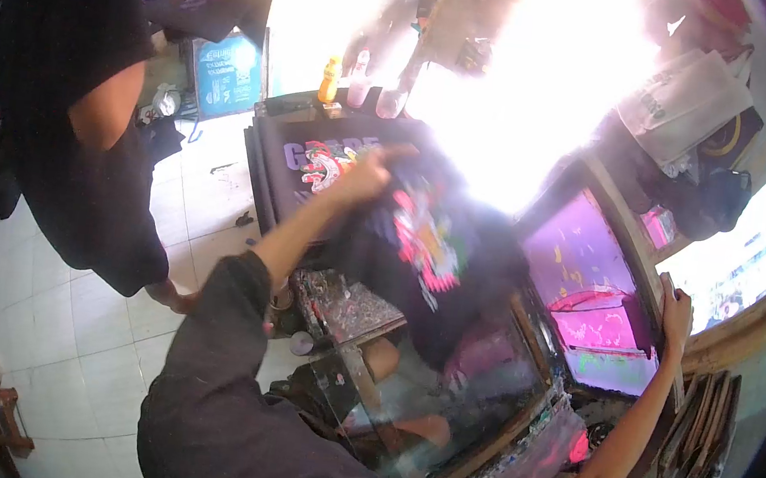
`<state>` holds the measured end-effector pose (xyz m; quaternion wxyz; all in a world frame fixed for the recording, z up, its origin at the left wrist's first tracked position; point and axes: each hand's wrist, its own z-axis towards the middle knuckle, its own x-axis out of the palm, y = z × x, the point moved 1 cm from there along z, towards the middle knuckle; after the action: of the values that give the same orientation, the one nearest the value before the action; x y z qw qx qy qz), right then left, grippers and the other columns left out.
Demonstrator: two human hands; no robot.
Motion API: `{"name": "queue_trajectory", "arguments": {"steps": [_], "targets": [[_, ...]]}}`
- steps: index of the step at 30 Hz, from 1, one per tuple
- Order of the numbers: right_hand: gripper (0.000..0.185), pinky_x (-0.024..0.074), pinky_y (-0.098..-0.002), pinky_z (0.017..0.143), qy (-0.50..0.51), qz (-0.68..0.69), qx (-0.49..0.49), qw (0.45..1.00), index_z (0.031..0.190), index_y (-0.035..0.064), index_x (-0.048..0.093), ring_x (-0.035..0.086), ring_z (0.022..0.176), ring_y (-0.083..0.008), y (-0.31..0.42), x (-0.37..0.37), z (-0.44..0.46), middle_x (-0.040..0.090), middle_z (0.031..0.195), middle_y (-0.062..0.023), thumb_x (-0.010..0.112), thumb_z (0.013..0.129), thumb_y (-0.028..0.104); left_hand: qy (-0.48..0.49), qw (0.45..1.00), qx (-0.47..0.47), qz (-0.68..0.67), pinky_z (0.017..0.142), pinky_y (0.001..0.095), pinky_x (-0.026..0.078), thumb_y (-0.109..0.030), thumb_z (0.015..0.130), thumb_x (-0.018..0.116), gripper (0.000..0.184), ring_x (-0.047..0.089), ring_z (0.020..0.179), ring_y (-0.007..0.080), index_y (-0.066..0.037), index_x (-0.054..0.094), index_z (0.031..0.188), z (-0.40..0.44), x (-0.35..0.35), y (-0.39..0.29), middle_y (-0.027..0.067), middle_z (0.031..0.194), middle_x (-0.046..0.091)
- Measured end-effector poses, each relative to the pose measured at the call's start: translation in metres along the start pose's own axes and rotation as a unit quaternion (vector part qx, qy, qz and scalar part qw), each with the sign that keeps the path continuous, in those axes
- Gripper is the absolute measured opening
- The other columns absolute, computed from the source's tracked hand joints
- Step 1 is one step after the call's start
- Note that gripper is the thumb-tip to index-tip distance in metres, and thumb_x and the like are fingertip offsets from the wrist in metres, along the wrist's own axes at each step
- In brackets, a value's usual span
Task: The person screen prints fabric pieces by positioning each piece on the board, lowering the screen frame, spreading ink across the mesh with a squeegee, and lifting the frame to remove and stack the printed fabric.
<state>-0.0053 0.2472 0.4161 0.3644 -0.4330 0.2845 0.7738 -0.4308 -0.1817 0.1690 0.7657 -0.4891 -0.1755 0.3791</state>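
My left hand (369,177) is reaching forward, smeared by motion, one finger stretched out and the others curled at the edge of a black printed cloth (425,239). That cloth carries a colourful graphic and hangs blurred over a glass-topped table (478,398). Beneath and left of my left hand lies a dark printed cloth (296,137) with purple lettering and a red-white design. On the right, my right hand (676,317) grips the wooden edge of a tilted screen-printing frame (578,250). Its purple mesh bears pink and green ink.
Bottles, one yellow (330,79) and one pale pink (358,92), stand beyond the dark cloth. Another person (77,132) in dark clothes stands at left on the tiled floor (95,311). Thin wooden boards (699,431) lean at lower right. Strong glare hides the top middle.
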Motion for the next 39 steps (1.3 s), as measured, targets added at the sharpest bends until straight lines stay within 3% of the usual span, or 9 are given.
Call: {"name": "queue_trajectory", "arguments": {"steps": [4, 10, 11, 13, 15, 17, 25, 28, 39], "targets": [[0.084, 0.0477, -0.0473, 0.083, -0.013, 0.012, 0.000, 1.000, 0.086, -0.0060, 0.069, 0.062, 0.078, -0.0312, -0.005, 0.007, 0.000, 0.066, 0.078, -0.0200, 0.053, 0.092, 0.076, -0.177, 0.954, 0.119, 0.209, 0.124, 0.0345, 0.032, 0.004, 0.072, 0.047, 0.074, 0.049, 0.143, 0.0256, -0.003, 0.058, 0.145, -0.034, -0.166, 0.018, 0.0149, 0.149, 0.058], [0.086, 0.0479, -0.0466, 0.085, 0.000, -0.010, -0.001, 1.000, 0.092, -0.0094, 0.071, 0.063, 0.080, -0.0314, -0.001, 0.007, 0.000, 0.067, 0.081, -0.0240, 0.054, 0.092, 0.075, -0.334, 0.924, -0.081, 0.167, 0.118, 0.0340, 0.036, 0.004, 0.082, 0.047, 0.066, 0.052, 0.140, 0.0271, -0.006, 0.057, 0.146, -0.106, -0.237, 0.084, 0.0146, 0.151, 0.056], [0.086, 0.0474, -0.0466, 0.083, -0.050, 0.002, -0.019, 0.999, 0.087, -0.0095, 0.069, 0.060, 0.077, -0.0300, 0.002, 0.006, -0.004, 0.065, 0.078, -0.0234, 0.054, 0.092, 0.075, -0.315, 0.880, -0.077, 0.348, 0.115, 0.0367, 0.039, 0.001, 0.086, 0.050, 0.064, 0.053, 0.138, 0.0324, -0.006, 0.053, 0.149, -0.111, -0.246, 0.107, 0.0180, 0.149, 0.056], [0.086, 0.0469, -0.0456, 0.082, -0.012, 0.011, 0.003, 1.000, 0.084, -0.0095, 0.068, 0.057, 0.075, -0.0289, 0.000, 0.003, 0.001, 0.063, 0.076, -0.0219, 0.055, 0.091, 0.075, -0.423, 0.522, -0.017, 0.740, 0.107, 0.0412, 0.046, -0.003, 0.088, 0.056, 0.060, 0.057, 0.129, 0.0372, -0.006, 0.051, 0.147, -0.107, -0.184, 0.076, 0.0219, 0.138, 0.059], [0.086, 0.0468, -0.0449, 0.083, 0.002, -0.011, -0.005, 1.000, 0.084, -0.0095, 0.067, 0.059, 0.078, -0.0286, -0.004, 0.004, 0.002, 0.063, 0.078, -0.0222, 0.054, 0.092, 0.075, -0.312, 0.835, 0.063, 0.449, 0.098, 0.0454, 0.050, -0.007, 0.090, 0.061, 0.046, 0.062, 0.115, 0.0387, -0.007, 0.057, 0.136, -0.092, -0.120, 0.034, 0.0227, 0.123, 0.062], [0.085, 0.0473, -0.0456, 0.084, 0.018, -0.024, 0.005, 1.000, 0.085, -0.0089, 0.068, 0.061, 0.081, -0.0302, 0.003, -0.002, 0.000, 0.064, 0.080, -0.0232, 0.054, 0.092, 0.075, -0.058, 0.892, 0.070, 0.443, 0.092, 0.0475, 0.053, -0.013, 0.095, 0.064, 0.024, 0.064, 0.106, 0.0389, -0.006, 0.063, 0.118, -0.080, -0.040, 0.046, 0.0190, 0.113, 0.063], [0.084, 0.0471, -0.0477, 0.078, -0.030, 0.000, -0.020, 0.999, 0.077, -0.0056, 0.066, 0.059, 0.070, -0.0329, -0.001, 0.001, -0.009, 0.061, 0.070, -0.0216, 0.055, 0.090, 0.077, 0.134, 0.887, -0.141, 0.418, 0.090, 0.0465, 0.055, -0.035, 0.079, 0.087, 0.041, 0.068, 0.104, 0.0336, -0.005, 0.070, 0.101, -0.032, 0.014, 0.088, 0.0153, 0.105, 0.070], [0.083, 0.0459, -0.0485, 0.077, -0.014, 0.016, -0.035, 0.999, 0.077, -0.0056, 0.066, 0.057, 0.069, -0.0325, 0.006, 0.008, 0.001, 0.062, 0.071, -0.0230, 0.055, 0.090, 0.075, 0.147, 0.829, 0.011, 0.540, 0.093, 0.0452, 0.055, -0.035, 0.081, 0.085, 0.041, 0.068, 0.104, 0.0353, -0.003, 0.068, 0.100, -0.048, 0.017, 0.093, 0.0151, 0.103, 0.069], [0.080, 0.0496, -0.0498, 0.085, 0.000, 0.002, -0.010, 1.000, 0.089, -0.0020, 0.073, 0.069, 0.087, -0.0397, 0.010, -0.004, -0.011, 0.071, 0.090, -0.0260, 0.052, 0.092, 0.075, 0.044, 0.740, 0.063, 0.668, 0.069, 0.0392, 0.064, -0.022, 0.091, 0.072, 0.026, 0.076, 0.083, 0.0306, -0.004, 0.057, 0.104, -0.037, 0.043, 0.116, 0.0133, 0.088, 0.072]]}}
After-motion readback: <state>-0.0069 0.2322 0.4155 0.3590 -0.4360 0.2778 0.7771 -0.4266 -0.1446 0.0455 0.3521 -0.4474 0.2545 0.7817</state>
